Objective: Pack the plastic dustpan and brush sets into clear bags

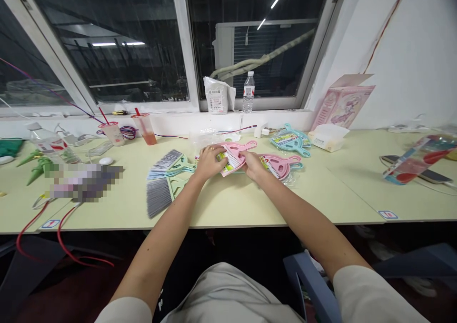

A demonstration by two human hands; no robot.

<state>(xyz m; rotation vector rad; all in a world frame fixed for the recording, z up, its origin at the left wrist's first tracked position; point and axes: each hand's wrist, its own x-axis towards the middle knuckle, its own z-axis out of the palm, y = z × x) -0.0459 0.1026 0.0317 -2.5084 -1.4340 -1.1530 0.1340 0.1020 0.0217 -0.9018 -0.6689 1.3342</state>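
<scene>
"Left hand [210, 162] and right hand [253, 166], both gripping the pink dustpan set [240, 148] over the counter [228, 206]!"

"Can you read its label [227, 167]?"

"Yellow-green, print too small. Second pink set [284, 163] just right."

"Containers?"

"White tissue box [325, 142] beyond, lettering blurred. Farther left, a red-strawed cup [143, 124], orange drink [150, 138] low inside. On the sill [224, 120], a capped clear bottle [248, 101], label unreadable!"

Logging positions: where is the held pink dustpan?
In the head view, the pink dustpan is near centre, held by the left hand and right hand, right of the grey-bristled brush.
</scene>
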